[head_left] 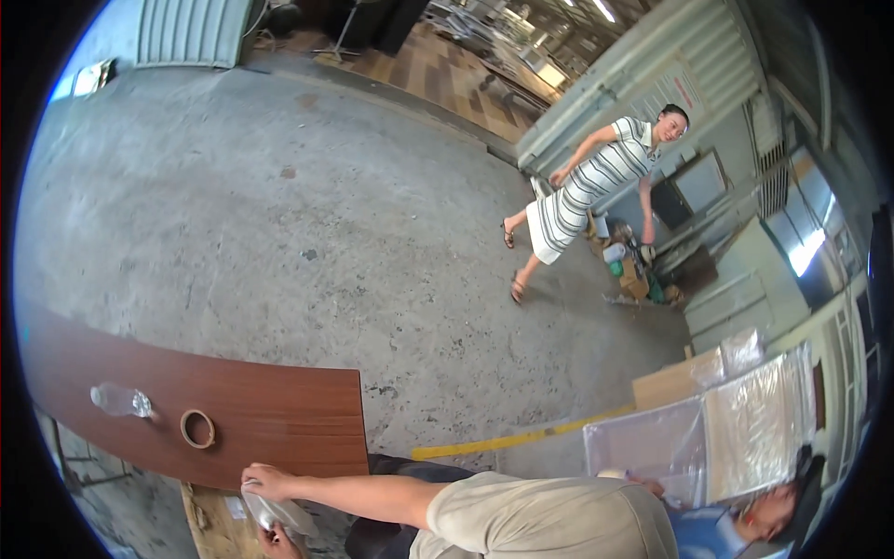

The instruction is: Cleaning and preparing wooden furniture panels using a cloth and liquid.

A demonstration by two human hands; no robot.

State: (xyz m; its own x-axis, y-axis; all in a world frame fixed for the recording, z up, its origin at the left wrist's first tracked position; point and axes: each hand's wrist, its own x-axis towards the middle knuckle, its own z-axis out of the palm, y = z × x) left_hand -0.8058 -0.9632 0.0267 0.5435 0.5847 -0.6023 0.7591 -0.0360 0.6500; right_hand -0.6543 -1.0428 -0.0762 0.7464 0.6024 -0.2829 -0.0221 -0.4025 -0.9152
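My right hand reaches left past the table's near edge, its fingers closed on the top of a thin, whitish, see-through sheet that looks like a plastic bag. Just below it, at the picture's lower edge, my left hand is partly cut off. Its curled fingers pinch the lower part of the same bag. On the reddish-brown tabletop near my hands stands a roll of brown tape. A clear plastic bottle lies on its side farther left.
A wooden board is below the table edge. Close on my right is a person in blue, beside plastic-wrapped panels. Across the concrete floor walks a person in a striped dress. A yellow line marks the floor.
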